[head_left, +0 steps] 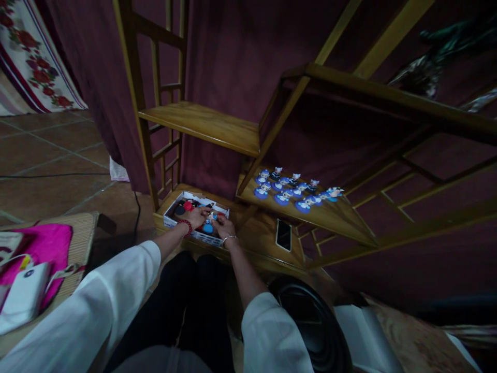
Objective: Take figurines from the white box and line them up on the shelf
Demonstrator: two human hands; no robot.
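A white open box [167, 216] with a patterned side holds several small figurines, with red, black and blue parts showing. My left hand [196, 217], a red bead bracelet at its wrist, reaches over the box with its fingers stretched out toward the middle. At the box's right side, my right hand [225, 228], wearing a pale bangle, pinches a small white and blue figurine [212, 218]. The fingertips of both hands are close together there. Beneath them in the box lies a round blue base [208, 228].
Several purple-and-white figurines [284, 196] and darker ones stand on a raised wooden shelf [330, 217] at right. A phone [283, 235] lies on the lower board. An upper shelf [202, 123] overhangs the box. A black round stool [310, 321] stands at lower right.
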